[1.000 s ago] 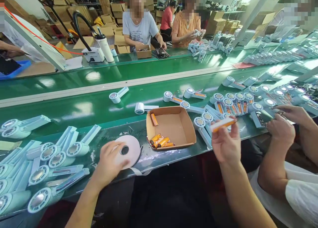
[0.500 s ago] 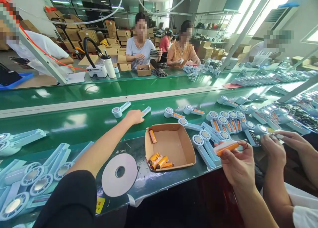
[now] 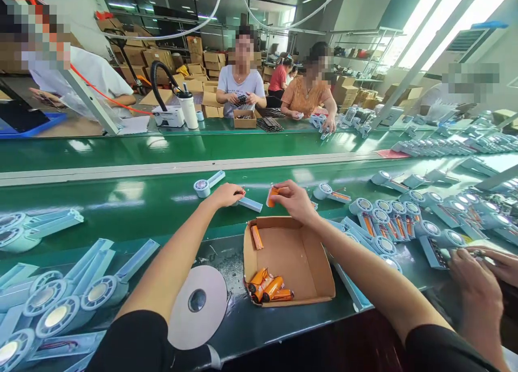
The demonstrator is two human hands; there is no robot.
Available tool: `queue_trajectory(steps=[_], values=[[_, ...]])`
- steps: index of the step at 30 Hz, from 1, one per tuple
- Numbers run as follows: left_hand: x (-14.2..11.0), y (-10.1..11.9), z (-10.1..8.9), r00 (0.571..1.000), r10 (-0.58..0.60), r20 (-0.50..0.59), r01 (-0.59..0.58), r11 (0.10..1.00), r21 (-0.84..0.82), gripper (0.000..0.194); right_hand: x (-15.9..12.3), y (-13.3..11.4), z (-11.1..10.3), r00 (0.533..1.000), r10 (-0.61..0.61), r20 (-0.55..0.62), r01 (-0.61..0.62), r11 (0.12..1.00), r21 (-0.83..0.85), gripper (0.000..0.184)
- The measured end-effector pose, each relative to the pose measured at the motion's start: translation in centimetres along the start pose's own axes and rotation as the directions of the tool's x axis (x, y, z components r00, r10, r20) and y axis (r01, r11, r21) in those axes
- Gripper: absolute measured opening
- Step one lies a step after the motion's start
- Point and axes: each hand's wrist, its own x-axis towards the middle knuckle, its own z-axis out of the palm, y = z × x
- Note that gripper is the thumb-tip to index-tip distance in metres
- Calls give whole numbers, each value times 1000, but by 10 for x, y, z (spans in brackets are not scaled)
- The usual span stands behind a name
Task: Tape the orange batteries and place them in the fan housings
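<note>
My left hand (image 3: 227, 195) is closed at the near end of a light-blue handheld fan housing (image 3: 251, 204) on the green belt; the hand hides its round head. Something small and reddish shows at the fingertips, too small to name. My right hand (image 3: 294, 200) pinches an orange cylindrical battery (image 3: 272, 196) with a white side, just right of that housing and above the far rim of a cardboard box (image 3: 309, 261). Inside the box lie several orange batteries (image 3: 273, 288). Another fan housing (image 3: 202, 188) rests just beyond my left hand.
A white tape roll (image 3: 182, 312) lies left of the box. Fan housings (image 3: 54, 315) crowd the left, and more with orange batteries (image 3: 382, 216) lie to the right. A co-worker's hands (image 3: 477, 285) work at the right edge. People sit across the belt.
My right hand has carried the battery left and forward, from the lower right to beside the housing at my left hand. My left hand has shifted its fingers on the housing. The view has shifted slightly.
</note>
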Motion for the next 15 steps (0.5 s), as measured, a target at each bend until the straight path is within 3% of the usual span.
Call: queue_trajectory(steps=[5,15], values=[[-3,7,10,997,-12,-81,6,997,-79,32,35,28,21,974,91,206,-3,919,-393,19],[13,13,19,996,-12,-86,-1,988,-152,25,48,44,26,917,168,361,109,766,-634,21]])
